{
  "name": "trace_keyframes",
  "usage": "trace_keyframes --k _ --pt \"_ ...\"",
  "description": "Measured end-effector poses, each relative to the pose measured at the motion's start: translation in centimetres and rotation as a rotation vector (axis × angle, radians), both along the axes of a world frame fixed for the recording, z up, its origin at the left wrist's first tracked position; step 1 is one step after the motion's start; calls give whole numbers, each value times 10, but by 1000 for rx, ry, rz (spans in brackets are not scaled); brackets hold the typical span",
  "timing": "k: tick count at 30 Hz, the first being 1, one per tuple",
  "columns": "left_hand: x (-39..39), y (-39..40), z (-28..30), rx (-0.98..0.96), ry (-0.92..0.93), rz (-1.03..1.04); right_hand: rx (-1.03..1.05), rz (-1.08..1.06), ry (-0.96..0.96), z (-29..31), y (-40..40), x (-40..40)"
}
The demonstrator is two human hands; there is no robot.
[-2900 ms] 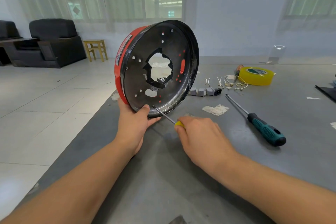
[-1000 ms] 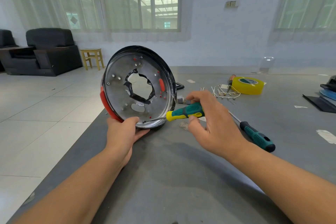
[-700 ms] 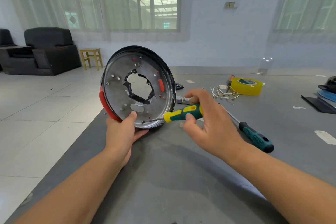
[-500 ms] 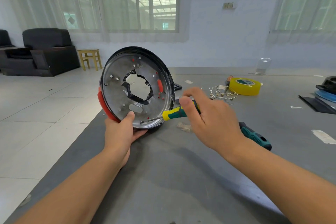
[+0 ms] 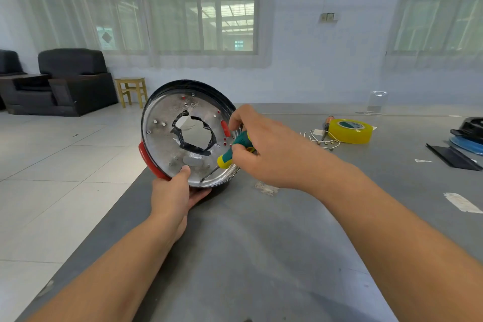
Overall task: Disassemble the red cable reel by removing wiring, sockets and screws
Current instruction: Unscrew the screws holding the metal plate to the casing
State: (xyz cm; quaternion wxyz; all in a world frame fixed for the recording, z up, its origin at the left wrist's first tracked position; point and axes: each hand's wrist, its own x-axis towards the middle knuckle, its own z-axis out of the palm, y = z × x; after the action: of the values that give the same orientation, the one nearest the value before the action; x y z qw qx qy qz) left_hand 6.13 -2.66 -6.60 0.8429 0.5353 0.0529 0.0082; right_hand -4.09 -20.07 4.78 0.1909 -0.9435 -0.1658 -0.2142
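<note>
The cable reel's round metal plate [image 5: 167, 133], silvery inside with a black rim, a red edge and a ragged middle hole, stands tilted on its edge at the grey table's left side. My left hand [image 5: 173, 191] grips its bottom rim, thumb on the inner face. My right hand [image 5: 264, 150] holds a green-and-yellow screwdriver [image 5: 231, 150] by the handle. Its shaft slants down-left and the tip rests low on the plate's inner face near the rim.
Yellow tape roll [image 5: 350, 131], loose white wires [image 5: 320, 138] and an orange-handled tool [image 5: 326, 123] lie at the back right. Black and blue parts [image 5: 465, 144] sit at the right edge. The table edge [image 5: 125, 201] runs along the left, tiled floor beyond.
My right hand has swung the screwdriver handle up and toward the plate, so the shaft now slants steeply. The left hand keeps its hold on the rim.
</note>
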Motion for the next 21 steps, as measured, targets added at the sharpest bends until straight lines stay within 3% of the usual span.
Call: trace_keyframes --k 5,8,12,21 --pt "1 1 -2 -20 -4 -21 -26 -42 0 3 2 -4" --pt "1 1 -4 -9 -10 -48 29 -215 -48 -1 10 -4" --pt "4 0 -5 -20 26 -28 -91 -430 -123 -5 14 1" --pt "0 0 -6 -18 -28 -42 -131 0 -2 8 15 -17"
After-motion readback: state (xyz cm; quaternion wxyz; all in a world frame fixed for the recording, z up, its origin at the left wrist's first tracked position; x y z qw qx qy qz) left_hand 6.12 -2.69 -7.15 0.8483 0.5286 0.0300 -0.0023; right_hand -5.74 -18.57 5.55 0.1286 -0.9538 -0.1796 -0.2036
